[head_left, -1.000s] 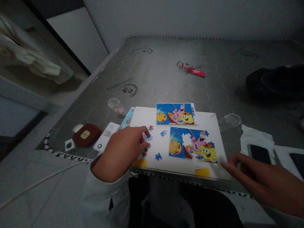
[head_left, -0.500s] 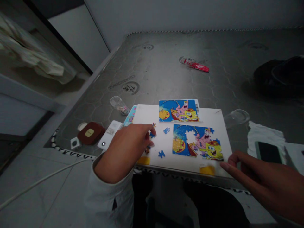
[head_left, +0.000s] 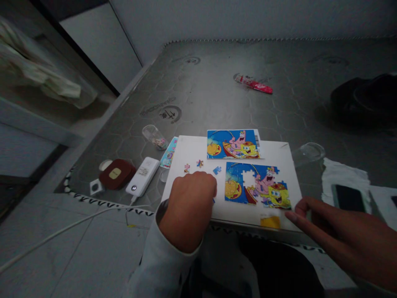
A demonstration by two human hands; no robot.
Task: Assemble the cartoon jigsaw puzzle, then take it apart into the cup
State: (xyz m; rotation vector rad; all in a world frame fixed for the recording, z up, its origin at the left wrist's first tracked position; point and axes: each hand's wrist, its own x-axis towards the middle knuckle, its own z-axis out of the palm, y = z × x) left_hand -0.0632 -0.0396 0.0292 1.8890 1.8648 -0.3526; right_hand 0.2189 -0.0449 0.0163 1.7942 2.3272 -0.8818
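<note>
A partly joined jigsaw puzzle (head_left: 234,171) of cartoon figures lies on a white box (head_left: 238,213), with gaps at its middle and edges. Just left of it, my left hand (head_left: 190,203) is closed, knuckles up; its fingertips are hidden, so what they hold cannot be made out. Loose puzzle pieces lie beyond that hand: a blue piece (head_left: 217,170), a mixed-colour piece (head_left: 199,163) and a pinkish piece (head_left: 187,168). My right hand (head_left: 347,238) rests by the puzzle's lower right corner, fingers loosely bent and apart, with nothing visible in them. Above the puzzle lies a matching picture card (head_left: 232,145).
Left of the box are a white power bank (head_left: 144,176) with a cable, a brown case (head_left: 117,174), a small white cube (head_left: 96,187) and a clear tube (head_left: 154,137). On the right are a clear cup (head_left: 310,153), tissue (head_left: 344,174) and a phone (head_left: 350,198). A red wrapper (head_left: 254,85) lies farther back.
My left hand has moved right and toward me, turning knuckles up and closing over the loose pieces near the box's front. The right hand has stayed nearly still.
</note>
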